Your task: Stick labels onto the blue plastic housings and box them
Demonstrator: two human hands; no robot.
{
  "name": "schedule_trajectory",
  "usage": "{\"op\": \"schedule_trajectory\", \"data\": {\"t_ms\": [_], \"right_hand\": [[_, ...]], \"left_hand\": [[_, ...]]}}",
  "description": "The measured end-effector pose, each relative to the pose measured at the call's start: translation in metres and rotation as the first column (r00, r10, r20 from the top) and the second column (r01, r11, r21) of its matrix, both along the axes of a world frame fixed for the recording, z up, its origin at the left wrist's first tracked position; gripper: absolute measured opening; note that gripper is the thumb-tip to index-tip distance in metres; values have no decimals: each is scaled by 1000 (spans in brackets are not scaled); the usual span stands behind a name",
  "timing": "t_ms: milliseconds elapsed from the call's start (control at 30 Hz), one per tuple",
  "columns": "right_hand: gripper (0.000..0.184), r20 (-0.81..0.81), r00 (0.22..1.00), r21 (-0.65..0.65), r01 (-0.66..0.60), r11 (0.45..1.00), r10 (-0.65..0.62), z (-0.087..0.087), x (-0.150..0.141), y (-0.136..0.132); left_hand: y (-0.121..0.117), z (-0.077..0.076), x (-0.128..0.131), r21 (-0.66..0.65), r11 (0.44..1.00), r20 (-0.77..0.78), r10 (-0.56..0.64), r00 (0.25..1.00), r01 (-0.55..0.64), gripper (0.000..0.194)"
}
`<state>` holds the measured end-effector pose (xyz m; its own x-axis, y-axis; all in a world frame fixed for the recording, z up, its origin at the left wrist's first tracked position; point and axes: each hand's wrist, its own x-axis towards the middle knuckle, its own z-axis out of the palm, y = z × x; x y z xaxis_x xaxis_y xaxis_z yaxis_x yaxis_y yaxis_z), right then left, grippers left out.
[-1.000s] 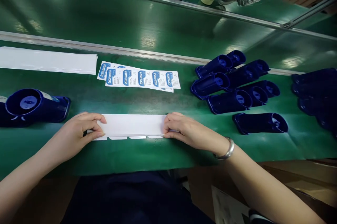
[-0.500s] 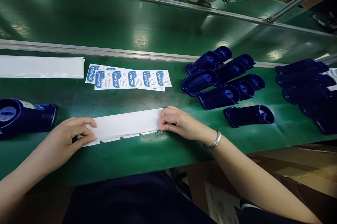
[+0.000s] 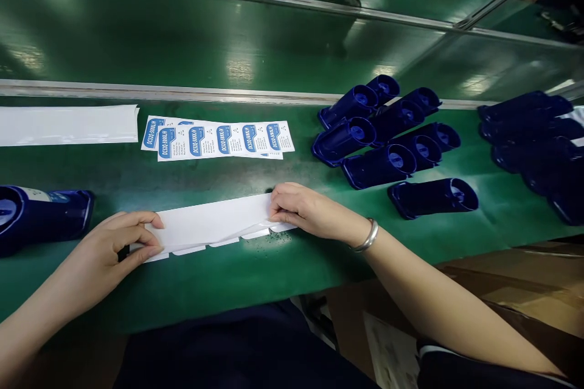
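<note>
A long white label strip (image 3: 210, 226) lies on the green bench (image 3: 255, 267) in front of me, its blank side up, with label tabs peeking out along its near edge. My left hand (image 3: 116, 249) pinches its left end between thumb and fingers. At the right end, my right hand (image 3: 303, 212), with a metal bangle at the wrist, pinches the corner where the layers are lifting apart.
Printed blue-and-white label sheets (image 3: 219, 139) lie beyond the strip. A blank white strip (image 3: 68, 124) is at far left. Several dark blue plastic housings (image 3: 387, 139) are piled at right, more (image 3: 538, 145) at far right, one (image 3: 41, 215) at left. A conveyor rail (image 3: 182, 94) runs behind.
The strip's left end has swung toward me, so it now lies slanted. My right fingers have started lifting a layer at its right corner. The view has drifted slightly right.
</note>
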<state>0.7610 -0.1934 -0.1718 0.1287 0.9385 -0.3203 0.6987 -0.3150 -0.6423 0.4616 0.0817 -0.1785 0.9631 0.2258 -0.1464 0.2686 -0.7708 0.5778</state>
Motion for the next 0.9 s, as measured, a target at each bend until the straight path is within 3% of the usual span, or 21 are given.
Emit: {"op": "schedule_trajectory", "data": {"t_ms": [267,467,667,900], "right_hand": [[53,94,991,-67,105,992,-98,-1,-9,-5],[44,178,974,-159,169,973,-140,10,-7,5],[46,169,984,-32,61,998,-55,10,-5,5],[45,231,972,29,46,999,-51,0,2,0]], "left_hand": [[-10,3,3,-1,1000,18,24,1000,-24,35],[-9,8,8,15,999,35,48,998,-49,38],[-10,5,7,12,1000,61,-27,998,27,29],[-10,8,16,206,973,138,-132,982,102,29]]}}
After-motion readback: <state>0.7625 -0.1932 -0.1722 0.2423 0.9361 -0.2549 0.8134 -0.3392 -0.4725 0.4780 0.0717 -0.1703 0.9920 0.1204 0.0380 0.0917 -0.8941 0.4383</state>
